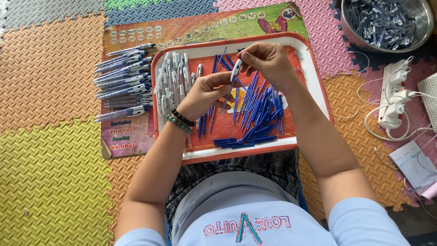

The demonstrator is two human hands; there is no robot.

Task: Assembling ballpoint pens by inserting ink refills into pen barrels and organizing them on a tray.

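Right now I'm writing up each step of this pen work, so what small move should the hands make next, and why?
Probably push the white pen barrel down over the blue refill. The right hand pinches the barrel's top while the left hand steadies it lower, and the refill's tail juts out below the left fingers.

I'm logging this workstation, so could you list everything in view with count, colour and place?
tray: one, red and white, centre
refills: many, blue, tray's right
white caps: many, tray's left
finished pens: many, blue-white, left on board
board: one, colourful, under tray
bowl: one, metal, pen parts inside, top right
power strip: one, white, right
papers: few, right
mats: several, coloured, floor
left hand: holds refill
right hand: holds pen barrel
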